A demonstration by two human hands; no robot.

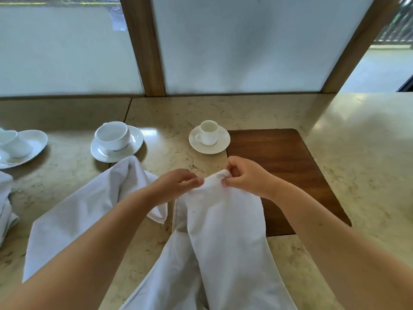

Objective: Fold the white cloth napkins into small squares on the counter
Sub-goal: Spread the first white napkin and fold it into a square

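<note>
The napkin (223,231) trails off the counter's (357,153) near edge, its far end pinched by our left hand (176,184) and right hand (243,175); we should match corners before creasing.

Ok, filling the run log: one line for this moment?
step: gathering napkin edge | left hand: pinches napkin | right hand: pinches napkin | fold: not done

Far-left cup (12,143), napkin (5,202) edge-cropped

frosted window panes (241,41), wooden frame posts (145,45), daylight on beige marble counter (357,153)
</note>
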